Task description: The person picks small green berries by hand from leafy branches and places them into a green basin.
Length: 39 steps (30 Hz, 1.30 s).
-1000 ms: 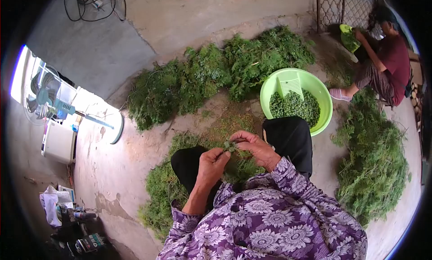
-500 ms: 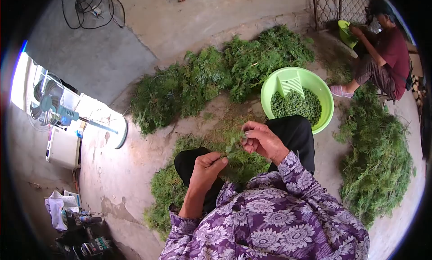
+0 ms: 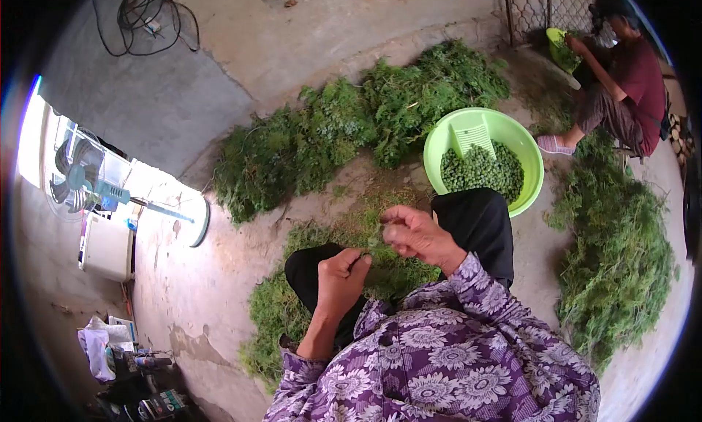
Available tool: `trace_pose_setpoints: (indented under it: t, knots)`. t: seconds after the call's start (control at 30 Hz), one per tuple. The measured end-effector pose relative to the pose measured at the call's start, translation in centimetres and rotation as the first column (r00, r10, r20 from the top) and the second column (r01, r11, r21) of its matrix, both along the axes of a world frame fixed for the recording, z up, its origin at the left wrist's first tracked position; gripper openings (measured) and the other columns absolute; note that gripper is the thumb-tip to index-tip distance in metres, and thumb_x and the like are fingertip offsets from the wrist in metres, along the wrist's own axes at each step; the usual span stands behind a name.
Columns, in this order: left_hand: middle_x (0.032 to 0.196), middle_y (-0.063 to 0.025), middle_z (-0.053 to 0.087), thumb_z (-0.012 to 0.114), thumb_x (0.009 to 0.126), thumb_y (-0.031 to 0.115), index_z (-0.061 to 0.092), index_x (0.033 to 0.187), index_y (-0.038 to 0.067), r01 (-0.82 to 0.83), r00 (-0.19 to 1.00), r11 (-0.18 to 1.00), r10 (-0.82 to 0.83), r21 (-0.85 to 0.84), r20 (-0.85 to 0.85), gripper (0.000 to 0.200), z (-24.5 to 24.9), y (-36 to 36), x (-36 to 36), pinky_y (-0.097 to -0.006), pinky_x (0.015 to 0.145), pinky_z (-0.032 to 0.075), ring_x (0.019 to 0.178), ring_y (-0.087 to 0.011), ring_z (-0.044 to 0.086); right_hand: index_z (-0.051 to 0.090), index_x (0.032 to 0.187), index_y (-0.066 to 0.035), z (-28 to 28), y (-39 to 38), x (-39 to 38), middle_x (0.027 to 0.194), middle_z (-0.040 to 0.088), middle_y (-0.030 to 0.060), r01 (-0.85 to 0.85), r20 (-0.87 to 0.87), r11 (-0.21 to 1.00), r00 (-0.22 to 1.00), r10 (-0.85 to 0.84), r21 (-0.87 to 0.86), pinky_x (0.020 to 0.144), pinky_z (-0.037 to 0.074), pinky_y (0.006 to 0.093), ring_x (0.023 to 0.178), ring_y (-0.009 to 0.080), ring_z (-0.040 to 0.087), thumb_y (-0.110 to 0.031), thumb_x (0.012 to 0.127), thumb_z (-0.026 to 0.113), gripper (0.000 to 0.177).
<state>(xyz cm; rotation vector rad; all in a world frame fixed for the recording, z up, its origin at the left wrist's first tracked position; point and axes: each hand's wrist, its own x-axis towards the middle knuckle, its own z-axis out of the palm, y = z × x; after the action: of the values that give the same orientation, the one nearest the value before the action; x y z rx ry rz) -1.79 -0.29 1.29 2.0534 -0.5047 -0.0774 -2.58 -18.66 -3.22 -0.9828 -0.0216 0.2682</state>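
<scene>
My left hand [image 3: 341, 277] is closed in a pinch above my lap, with a bit of green sprig at its fingertips. Just up and to the right, my right hand [image 3: 418, 236] has its fingers curled, and what they hold, if anything, is too blurred to make out. Feathery green plants [image 3: 398, 272] lie beneath and between both hands. Beyond my right knee stands a light green basin [image 3: 532, 162] with a ribbed washboard part, holding many small round green fruits [image 3: 486, 175].
A long pile of green branches [image 3: 322, 122] lies ahead, another pile [image 3: 610, 254] at the right. A seated person [image 3: 636, 78] handles greens over a small green basin [image 3: 557, 43]. At the left are a standing fan [image 3: 80, 173], a white box [image 3: 106, 243] and a coiled cable [image 3: 150, 20].
My right hand has moved slightly left and down, with its fingers more curled. The sprig between my hands shows less than before. My left hand is almost in the same place.
</scene>
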Motion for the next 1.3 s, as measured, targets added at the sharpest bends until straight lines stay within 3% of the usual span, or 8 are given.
trace_pose_setpoints:
  t: [0.1,0.17,0.33,0.47,0.67,0.77,0.97,1.3]
  knots:
    - [0.052,-0.0079,0.042,0.058,0.075,0.004,0.051,0.067,-0.002,0.068,0.989,0.988,-0.086,0.140,0.123,0.012,0.3,-0.4,-0.1,-0.0243,0.044,0.034,0.046,-0.0087,0.037,0.047,0.103,0.000,-0.5,1.8,0.5,0.082,0.051,0.0041,0.444,0.497,0.727,0.852,-0.163,-0.523,0.047,0.038,0.0185,0.064,0.0040,0.047,-0.025,0.073,0.068,0.044]
    - [0.051,-0.0105,0.042,0.058,0.074,0.005,0.051,0.066,-0.002,0.061,0.986,0.996,-0.071,0.070,0.148,0.013,0.1,-0.9,-0.3,-0.0255,0.042,0.033,0.043,-0.0118,0.036,0.047,0.102,-0.001,-0.4,2.4,0.8,0.080,0.049,0.0020,0.530,0.572,0.668,0.799,-0.186,-0.522,0.047,0.040,0.0198,0.063,0.0042,0.048,-0.024,0.070,0.071,0.046]
    - [0.050,-0.0067,0.039,0.059,0.075,0.006,0.050,0.065,-0.001,0.065,0.994,0.993,-0.073,0.102,0.078,0.015,-0.4,-0.3,0.1,-0.0250,0.042,0.031,0.044,-0.0082,0.034,0.049,0.089,-0.005,0.8,2.3,0.3,0.071,0.045,-0.0018,0.210,0.144,0.952,0.973,-0.181,-0.224,0.040,0.035,0.0186,0.048,0.0025,0.044,-0.018,0.076,0.065,0.024]
    - [0.051,0.0035,0.041,0.058,0.078,0.008,0.052,0.063,0.002,-0.024,0.909,0.990,-0.036,-0.138,-0.415,0.018,0.5,-0.4,-0.4,-0.0216,0.041,0.028,0.047,-0.0029,0.034,0.050,0.079,-0.005,1.1,1.9,0.0,0.064,0.044,-0.0039,0.164,0.145,0.958,0.981,-0.133,-0.237,0.039,0.034,0.0179,0.047,0.0018,0.043,-0.017,0.080,0.061,0.016]
    - [0.054,0.0052,0.048,0.059,0.079,0.009,0.057,0.065,0.004,-0.054,0.789,0.904,-0.222,-0.425,-0.573,0.015,1.5,0.7,0.0,-0.0189,0.041,0.032,0.045,-0.0025,0.040,0.056,0.085,-0.003,-1.0,0.5,0.5,0.063,0.046,-0.0027,0.131,-0.024,0.989,0.991,-0.133,-0.073,0.037,0.029,0.0167,0.043,0.0019,0.038,-0.016,0.082,0.058,0.014]
    - [0.056,0.0038,0.050,0.059,0.079,0.010,0.058,0.069,0.004,-0.126,0.774,0.880,-0.202,-0.458,-0.600,0.012,1.3,2.2,0.9,-0.0194,0.040,0.034,0.046,-0.0037,0.043,0.055,0.088,-0.001,-1.7,-2.9,1.3,0.072,0.052,0.0029,0.105,-0.111,0.884,0.992,-0.061,0.456,0.036,0.025,0.0164,0.043,0.0038,0.033,-0.016,0.086,0.050,0.016]
    - [0.063,0.0017,0.054,0.057,0.082,0.014,0.057,0.077,0.003,-0.309,0.732,0.821,-0.117,-0.480,-0.671,0.011,0.0,0.3,0.9,-0.0206,0.043,0.041,0.050,-0.0070,0.051,0.052,0.091,-0.002,-0.5,0.1,0.3,0.074,0.053,0.0036,-0.011,-0.138,0.963,0.989,0.050,0.271,0.041,0.030,0.0159,0.054,0.0057,0.044,-0.014,0.085,0.050,0.014]
    - [0.057,0.0043,0.049,0.057,0.081,0.014,0.056,0.069,0.004,-0.080,0.908,0.959,-0.043,-0.272,-0.417,0.015,-0.9,0.0,0.7,-0.0186,0.042,0.033,0.047,-0.0019,0.041,0.054,0.090,-0.002,1.3,1.9,0.0,0.064,0.051,-0.0016,-0.043,-0.075,0.996,0.997,0.037,-0.083,0.044,0.034,0.0158,0.052,0.0047,0.047,-0.011,0.075,0.064,0.021]
